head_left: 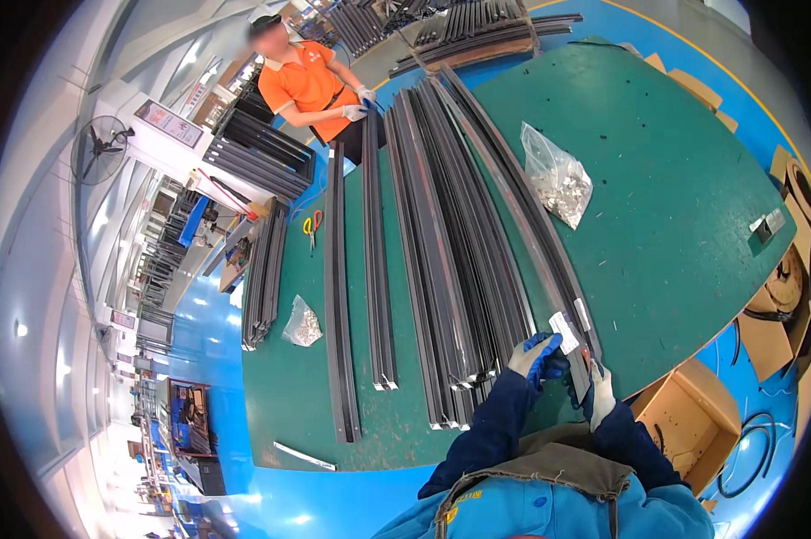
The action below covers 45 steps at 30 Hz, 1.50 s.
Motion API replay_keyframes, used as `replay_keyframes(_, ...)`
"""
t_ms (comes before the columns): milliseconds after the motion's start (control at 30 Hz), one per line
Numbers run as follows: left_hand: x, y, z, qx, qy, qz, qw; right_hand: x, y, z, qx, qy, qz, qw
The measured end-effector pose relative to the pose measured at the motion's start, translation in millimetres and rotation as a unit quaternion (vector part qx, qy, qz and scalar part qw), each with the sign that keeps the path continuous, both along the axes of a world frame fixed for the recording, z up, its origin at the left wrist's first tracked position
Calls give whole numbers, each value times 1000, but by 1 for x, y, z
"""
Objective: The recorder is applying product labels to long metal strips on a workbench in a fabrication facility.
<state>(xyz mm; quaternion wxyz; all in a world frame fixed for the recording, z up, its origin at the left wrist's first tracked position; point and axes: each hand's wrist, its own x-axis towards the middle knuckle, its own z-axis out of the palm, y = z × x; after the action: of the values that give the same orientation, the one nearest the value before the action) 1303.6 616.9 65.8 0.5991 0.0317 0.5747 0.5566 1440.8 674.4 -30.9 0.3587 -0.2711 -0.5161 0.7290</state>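
At the near right of the bench, my left hand (537,357), in a white and blue glove, has its fingers curled at the edge of a white label (563,332). The label lies over the near end of a long dark profile bar (549,260). My right hand (600,395), gloved the same way, is closed around the near end of that bar, thumb along its side. A small reddish spot shows between the hands; I cannot tell what it is. A second white strip (582,314) is on the bar's right side.
Many dark bars (450,242) lie lengthwise on the green bench (675,198). Bags of small parts (558,180), orange-handled snips (311,229) and a white strip (304,456) rest there too. A person in orange (307,85) handles bars opposite. An open carton (693,418) stands at my right.
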Motion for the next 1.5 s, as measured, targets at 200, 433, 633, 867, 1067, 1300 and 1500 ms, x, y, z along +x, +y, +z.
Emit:
replay_keyframes(200,13,13,-3,18,-34,1,999,9,23,4,-59,18,22,998)
replay_keyframes(433,34,29,1,42,-53,4,998,35,44,7,-130,26,41,990)
replay_keyframes(633,50,36,-36,-15,-85,60,994,46,59,22,-269,-41,28,962)
replay_keyframes(867,49,46,-27,-10,-48,73,996,73,38,-14,-255,-134,-6,958)
replay_keyframes(1067,44,41,-29,-5,-20,69,997,72,34,-6,-317,-154,15,936)
replay_keyframes(1300,45,32,-27,-12,-11,58,998,69,29,-12,-306,-183,2,934)
replay_keyframes(1500,58,24,-30,87,25,89,992,67,30,-9,-279,-163,2,946)
